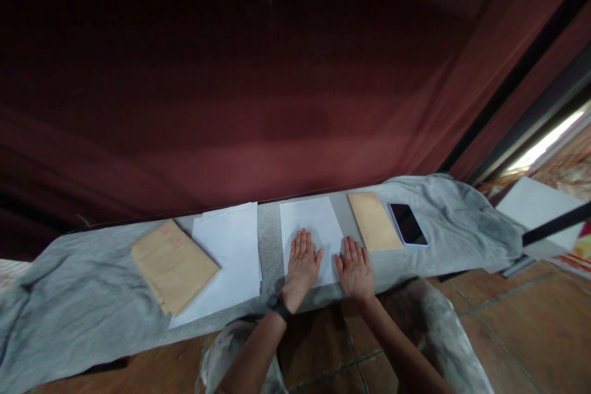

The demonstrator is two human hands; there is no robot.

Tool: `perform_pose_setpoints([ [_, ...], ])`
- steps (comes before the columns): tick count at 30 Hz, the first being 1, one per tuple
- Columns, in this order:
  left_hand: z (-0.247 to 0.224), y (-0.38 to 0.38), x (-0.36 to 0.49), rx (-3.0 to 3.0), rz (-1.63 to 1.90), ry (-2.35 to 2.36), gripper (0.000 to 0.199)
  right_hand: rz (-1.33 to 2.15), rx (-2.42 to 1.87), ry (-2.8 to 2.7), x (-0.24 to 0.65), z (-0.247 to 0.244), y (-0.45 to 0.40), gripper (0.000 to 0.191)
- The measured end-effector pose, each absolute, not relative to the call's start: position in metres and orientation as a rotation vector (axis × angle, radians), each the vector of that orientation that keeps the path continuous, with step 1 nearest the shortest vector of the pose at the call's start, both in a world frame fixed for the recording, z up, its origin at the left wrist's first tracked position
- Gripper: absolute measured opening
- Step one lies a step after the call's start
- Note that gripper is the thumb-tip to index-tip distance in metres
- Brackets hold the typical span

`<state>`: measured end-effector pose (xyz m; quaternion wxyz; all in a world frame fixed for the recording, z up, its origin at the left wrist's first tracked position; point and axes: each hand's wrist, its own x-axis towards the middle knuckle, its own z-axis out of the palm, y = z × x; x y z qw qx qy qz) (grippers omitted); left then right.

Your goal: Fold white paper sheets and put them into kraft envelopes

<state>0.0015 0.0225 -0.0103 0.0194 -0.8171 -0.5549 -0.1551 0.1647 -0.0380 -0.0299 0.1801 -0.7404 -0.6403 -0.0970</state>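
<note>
A plain white sheet [308,214] lies flat under the left hand [303,266], the right hand [356,271] at four o'clock. Each grip is spread apart.

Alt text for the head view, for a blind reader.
Left hand flat on a white sheet, right hand at its right edge. Left, an envelope overlaps papers; right, a tan item and a phone, all on grey cloth.
</note>
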Motion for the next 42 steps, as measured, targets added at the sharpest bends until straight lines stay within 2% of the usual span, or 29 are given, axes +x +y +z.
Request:
perform_pose_setpoints([
  [3, -0.009, 0.043, 0.005, -2.583, -0.374, -1.720, 0.064, -0.300, -2.069, -1.819, 0.166, -0.035, -0.040, 0.060],
  [9, -0.012, 0.064, -0.001, -2.553, -0.388, -1.708, 0.061, -0.295, -2.024, -1.835, 0.169, -0.040, -0.026, 0.061],
  [16, -0.003, 0.097, -0.015, -2.518, -0.341, -1.810, 0.055, -0.085, -1.741, -2.057, 0.131, -0.010, 0.062, 0.053],
  [23, -0.014, 0.103, -0.023, -2.501, -0.237, -1.789, 0.055, -0.052, -1.664, -2.291, 0.111, -0.013, 0.120, 0.050],
  [33, -0.010, 0.104, -0.021, -2.422, -0.313, -1.925, 0.057, -0.102, -1.879, -2.208, 0.127, -0.014, 0.153, 0.052],
  [42, -0.009, 0.102, -0.019, -2.330, -0.415, -2.038, 0.061, -0.156, -2.010, -1.996, 0.148, -0.030, 0.150, 0.058],
])
